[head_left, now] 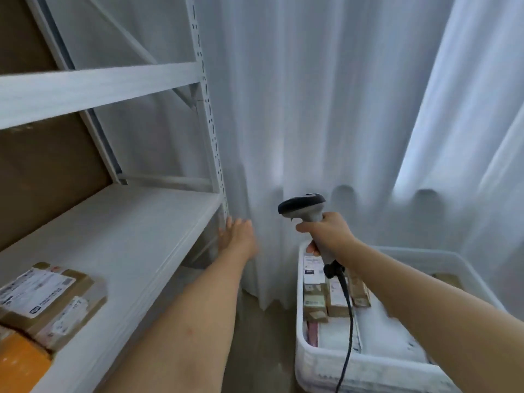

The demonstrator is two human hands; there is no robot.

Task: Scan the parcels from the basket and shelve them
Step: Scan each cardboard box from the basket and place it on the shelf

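left hand is reaching out flat, fingers spread, empty | right hand is gripping scanner | parcels are lying in basket | likely light, stiff cardboard; best gripped by the side edges

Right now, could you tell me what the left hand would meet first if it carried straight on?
Probably the white pleated curtain; the left hand points towards it beside the shelf post, though depth is unclear.

Two bare forearms reach in from the bottom edge, with no sleeve, watch, ring or glove visible on either. The left hand is motion-blurred at the fingers; the right hand shows a plain, unadorned wrist.
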